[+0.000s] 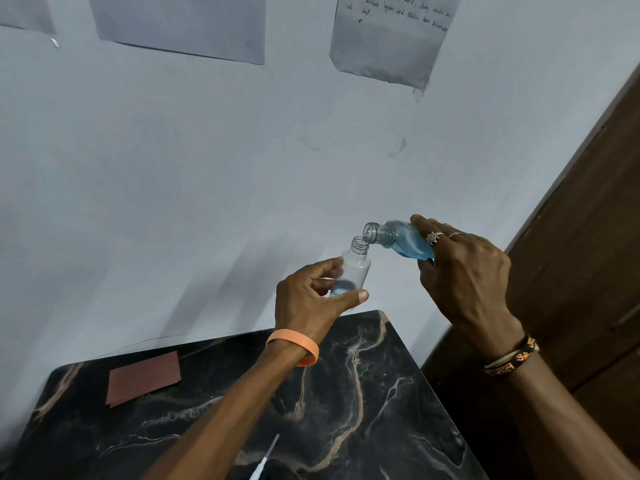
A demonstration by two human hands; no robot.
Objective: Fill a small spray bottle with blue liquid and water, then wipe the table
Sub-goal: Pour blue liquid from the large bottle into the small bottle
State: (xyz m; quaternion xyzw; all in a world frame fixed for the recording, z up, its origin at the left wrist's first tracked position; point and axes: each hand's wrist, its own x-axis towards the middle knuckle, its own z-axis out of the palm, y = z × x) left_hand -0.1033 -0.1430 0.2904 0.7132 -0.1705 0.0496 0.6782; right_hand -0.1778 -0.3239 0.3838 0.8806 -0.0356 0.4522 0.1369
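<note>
My left hand [313, 299] grips a small clear bottle [355, 266] upright above the far edge of the table, its neck uncapped and a little blue liquid at its bottom. My right hand [464, 271] holds a larger clear bottle of blue liquid [398, 237] tilted to the left, its open mouth touching the small bottle's neck. A white spray pump with its thin tube [265, 460] lies on the table near the front edge.
The table [398, 410] has a black marbled top with pale veins. A folded reddish-brown cloth [143, 377] lies at its back left. A pale wall with taped paper sheets [388, 39] rises behind, and a dark wooden door [588, 237] stands at the right.
</note>
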